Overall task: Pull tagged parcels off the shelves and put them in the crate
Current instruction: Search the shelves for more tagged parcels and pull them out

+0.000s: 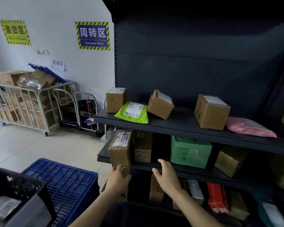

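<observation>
A tall brown cardboard parcel (120,148) with a white label stands at the left end of the middle shelf (187,171), sticking out past the shelf's front edge. My left hand (119,177) grips its bottom front corner. My right hand (166,175) hovers open just right of it, in front of the shelf edge, holding nothing. A blue plastic crate (64,182) sits low on the left, beside my left arm. More parcels share that shelf: a small brown box (143,147), a green box (190,151) and a brown box (229,161).
The upper shelf (179,126) carries brown boxes, a lime-green mailer (133,113) and a pink mailer (249,126). The lowest shelf holds a red packet (217,198) and other parcels. A metal cage cart (31,102) full of cardboard and a trolley (82,110) stand by the wall.
</observation>
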The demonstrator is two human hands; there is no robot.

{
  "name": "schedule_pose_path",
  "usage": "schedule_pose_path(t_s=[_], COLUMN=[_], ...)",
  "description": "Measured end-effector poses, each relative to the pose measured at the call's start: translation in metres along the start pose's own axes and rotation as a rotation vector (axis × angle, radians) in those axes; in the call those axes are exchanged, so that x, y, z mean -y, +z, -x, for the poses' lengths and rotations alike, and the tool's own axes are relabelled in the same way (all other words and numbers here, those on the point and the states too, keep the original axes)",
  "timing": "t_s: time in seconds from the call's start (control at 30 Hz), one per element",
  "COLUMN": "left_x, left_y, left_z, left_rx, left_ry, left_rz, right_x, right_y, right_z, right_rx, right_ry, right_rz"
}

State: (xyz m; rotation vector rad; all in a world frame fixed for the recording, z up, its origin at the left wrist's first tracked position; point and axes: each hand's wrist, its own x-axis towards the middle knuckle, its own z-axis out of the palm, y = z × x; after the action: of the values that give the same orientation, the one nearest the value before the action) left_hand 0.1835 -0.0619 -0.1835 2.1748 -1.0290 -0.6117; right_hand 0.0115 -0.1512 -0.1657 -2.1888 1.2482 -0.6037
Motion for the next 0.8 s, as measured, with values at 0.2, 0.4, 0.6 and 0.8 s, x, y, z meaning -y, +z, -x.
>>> schedule_pose_path(t_s=[0.2,0.4,0.6,0.8], left_x=[0.0,0.018,0.051,0.057], left_y=[-0.008,-0.023,-0.038,-0.035], left_z=[-0.019,-0.058,-0.12,-0.163], left_rx=[-0.063,-0.105,0.011,0.21], left_ry=[-0.035,-0.084,-0.264,-0.518], left_rz=[0.061,0.168,0.454,0.886], right_x=[0.001,0.009,0.021,0.027], right_y=[-0.003,0.02,0.052,0.073], right_z=[-0.019,-0.052,-0.111,-0.16], right_rx=[0.0,0.05,0.051,0.02], right_ry=[-0.014,0.034,0.138,0.331], right_rz=[-0.012,0.007,0.073,0.177])
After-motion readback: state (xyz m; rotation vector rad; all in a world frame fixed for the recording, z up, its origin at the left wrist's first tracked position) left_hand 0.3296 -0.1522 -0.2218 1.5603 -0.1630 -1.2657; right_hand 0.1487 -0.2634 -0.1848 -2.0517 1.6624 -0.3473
